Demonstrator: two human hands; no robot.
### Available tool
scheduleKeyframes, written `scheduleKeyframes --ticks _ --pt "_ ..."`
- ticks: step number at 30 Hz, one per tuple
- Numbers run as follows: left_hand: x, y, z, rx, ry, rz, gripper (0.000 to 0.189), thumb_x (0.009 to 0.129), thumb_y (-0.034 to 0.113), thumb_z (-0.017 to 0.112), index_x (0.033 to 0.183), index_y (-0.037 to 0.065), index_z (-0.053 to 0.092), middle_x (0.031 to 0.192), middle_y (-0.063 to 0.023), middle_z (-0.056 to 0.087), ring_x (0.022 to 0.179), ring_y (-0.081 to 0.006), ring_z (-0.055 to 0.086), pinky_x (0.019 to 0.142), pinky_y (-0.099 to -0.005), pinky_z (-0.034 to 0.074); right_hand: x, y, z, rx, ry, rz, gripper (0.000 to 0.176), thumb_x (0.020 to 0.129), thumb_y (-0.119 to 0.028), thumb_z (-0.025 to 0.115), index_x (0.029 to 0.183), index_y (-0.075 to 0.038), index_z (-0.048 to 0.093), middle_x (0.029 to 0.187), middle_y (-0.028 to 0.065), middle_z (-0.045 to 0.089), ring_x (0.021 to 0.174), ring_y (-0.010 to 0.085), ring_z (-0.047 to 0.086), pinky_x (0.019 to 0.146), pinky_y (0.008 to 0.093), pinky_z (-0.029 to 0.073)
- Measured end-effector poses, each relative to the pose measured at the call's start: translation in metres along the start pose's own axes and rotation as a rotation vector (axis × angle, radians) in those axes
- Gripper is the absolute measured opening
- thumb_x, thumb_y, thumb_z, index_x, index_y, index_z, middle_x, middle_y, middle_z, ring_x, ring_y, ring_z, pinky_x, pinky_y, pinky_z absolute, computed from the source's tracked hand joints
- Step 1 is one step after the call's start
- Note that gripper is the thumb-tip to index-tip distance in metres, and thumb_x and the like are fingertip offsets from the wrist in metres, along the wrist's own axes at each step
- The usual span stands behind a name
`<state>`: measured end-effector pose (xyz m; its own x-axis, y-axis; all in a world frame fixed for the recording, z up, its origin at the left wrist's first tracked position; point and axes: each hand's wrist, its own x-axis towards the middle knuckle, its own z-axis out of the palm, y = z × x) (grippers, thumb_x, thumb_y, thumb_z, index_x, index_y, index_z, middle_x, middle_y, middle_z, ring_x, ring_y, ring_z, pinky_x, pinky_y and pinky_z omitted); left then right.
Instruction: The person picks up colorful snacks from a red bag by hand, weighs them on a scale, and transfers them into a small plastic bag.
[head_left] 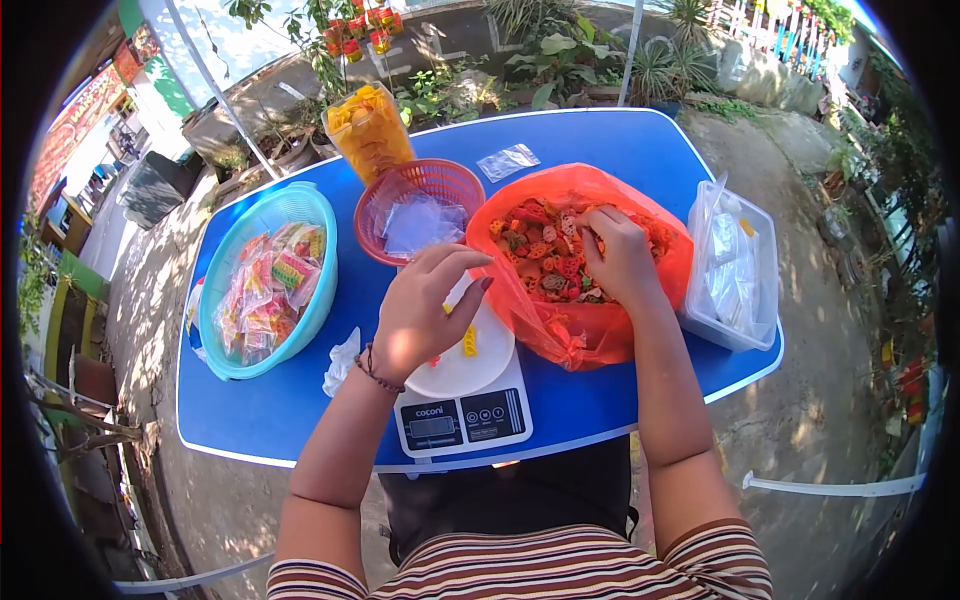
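Observation:
My left hand [428, 305] hovers over the white scale [470, 415], fingers apart and holding nothing visible. Under it, yellow and red pieces [470, 342] lie on the scale's round white plate [490, 365]. My right hand [615, 250] reaches into an open red plastic bag [560, 345] full of small red, orange and green pieces [540, 250]. Its fingers are curled down among them, and whatever they pinch is hidden. A red basket [370, 225] with clear little bags [425, 222] stands behind my left hand.
On the blue table [600, 395], a turquoise basket [325, 290] of filled packets is at left, with crumpled white plastic [342, 362] beside it. A tub of yellow pieces [370, 130] and a clear packet [508, 162] are at the back. A plastic box [765, 270] stands right.

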<state>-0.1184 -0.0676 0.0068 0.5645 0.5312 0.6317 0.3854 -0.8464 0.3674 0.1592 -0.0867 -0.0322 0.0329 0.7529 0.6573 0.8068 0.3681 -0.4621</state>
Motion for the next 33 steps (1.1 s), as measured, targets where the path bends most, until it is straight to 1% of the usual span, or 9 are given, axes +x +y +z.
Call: scheduleKeyframes --ticks 4,7,10,13,16,19,22,28,33 --pt "0.035 0.005 0.021 -0.145 -0.084 0.006 0.022 0.086 0.004 0.072 0.108 0.004 0.07 0.109 -0.0122 0.071 0.103 -0.0321 0.068 0.091 -0.0402 0.054 0.0 0.004 -0.009 0.014 -0.001 -0.017 0.013 0.083 0.001 0.063 0.096 0.0 0.068 0.096 0.0189 0.068 0.088 0.0385 0.067 0.078 0.0446 0.055" --pt "0.052 0.009 0.044 -0.22 -0.143 0.011 0.02 0.087 0.005 0.069 0.106 0.004 0.069 0.106 -0.0127 0.069 0.1 -0.0335 0.067 0.087 -0.0414 0.055 0.001 0.011 -0.024 -0.036 -0.028 0.043 0.018 0.082 0.005 0.062 0.098 0.001 0.07 0.091 0.0192 0.069 0.088 0.0357 0.069 0.076 0.041 0.055" --pt "0.062 0.001 0.07 -0.236 -0.351 0.021 0.021 0.086 0.006 0.067 0.107 0.005 0.07 0.108 -0.0136 0.068 0.101 -0.0337 0.067 0.088 -0.0424 0.055 -0.002 0.022 -0.024 -0.096 -0.106 0.145 0.02 0.081 0.004 0.062 0.098 0.001 0.071 0.09 0.0195 0.069 0.087 0.0369 0.069 0.076 0.0411 0.055" --pt "0.067 -0.004 0.094 -0.111 -0.504 0.075 0.024 0.085 0.013 0.067 0.107 0.006 0.071 0.114 -0.0142 0.067 0.104 -0.0331 0.066 0.088 -0.0433 0.055 -0.004 0.016 -0.02 -0.132 -0.159 0.108 0.019 0.081 0.002 0.063 0.098 0.001 0.072 0.091 0.0195 0.068 0.087 0.0373 0.068 0.079 0.0416 0.055" --pt "0.073 -0.008 0.1 0.093 -0.683 -0.044 0.031 0.084 0.021 0.069 0.114 0.011 0.071 0.122 -0.013 0.063 0.107 -0.0336 0.066 0.093 -0.0455 0.055 -0.007 0.016 -0.014 -0.216 -0.257 0.138 0.022 0.08 -0.004 0.065 0.101 -0.001 0.073 0.102 0.0184 0.067 0.099 0.0357 0.066 0.088 0.0424 0.054" --pt "0.077 -0.012 0.096 0.363 -0.668 -0.128 0.032 0.084 0.023 0.068 0.116 0.016 0.071 0.12 -0.0106 0.063 0.105 -0.0322 0.067 0.089 -0.0454 0.056 -0.007 0.011 -0.016 -0.277 -0.32 0.134 0.025 0.078 -0.01 0.068 0.102 -0.004 0.071 0.119 0.017 0.062 0.116 0.0362 0.059 0.098 0.0466 0.051" --pt "0.074 -0.013 0.089 0.492 -0.648 -0.163 0.029 0.085 0.022 0.067 0.114 0.019 0.072 0.117 -0.0088 0.064 0.103 -0.0305 0.067 0.086 -0.0447 0.056 -0.007 0.008 -0.017 -0.349 -0.354 0.196 0.034 0.077 -0.012 0.071 0.11 -0.006 0.071 0.126 0.0155 0.057 0.121 0.0349 0.055 0.103 0.0456 0.048" --pt "0.067 -0.015 0.094 0.42 -0.606 -0.12 0.027 0.086 0.025 0.068 0.111 0.019 0.073 0.115 -0.0089 0.064 0.102 -0.0307 0.067 0.086 -0.0437 0.056 -0.005 0.004 -0.016 -0.429 -0.384 0.229 0.038 0.074 -0.012 0.076 0.111 -0.007 0.07 0.126 0.0165 0.057 0.12 0.035 0.056 0.102 0.0453 0.048" --pt "0.069 -0.003 0.102 0.348 -0.582 -0.096 0.024 0.087 0.022 0.067 0.109 0.018 0.073 0.114 -0.0087 0.064 0.102 -0.0315 0.067 0.088 -0.0434 0.054 -0.006 0.006 -0.015 -0.441 -0.35 0.201 0.027 0.077 -0.005 0.067 0.103 -0.005 0.072 0.115 0.0158 0.059 0.114 0.0337 0.058 0.098 0.0442 0.049"
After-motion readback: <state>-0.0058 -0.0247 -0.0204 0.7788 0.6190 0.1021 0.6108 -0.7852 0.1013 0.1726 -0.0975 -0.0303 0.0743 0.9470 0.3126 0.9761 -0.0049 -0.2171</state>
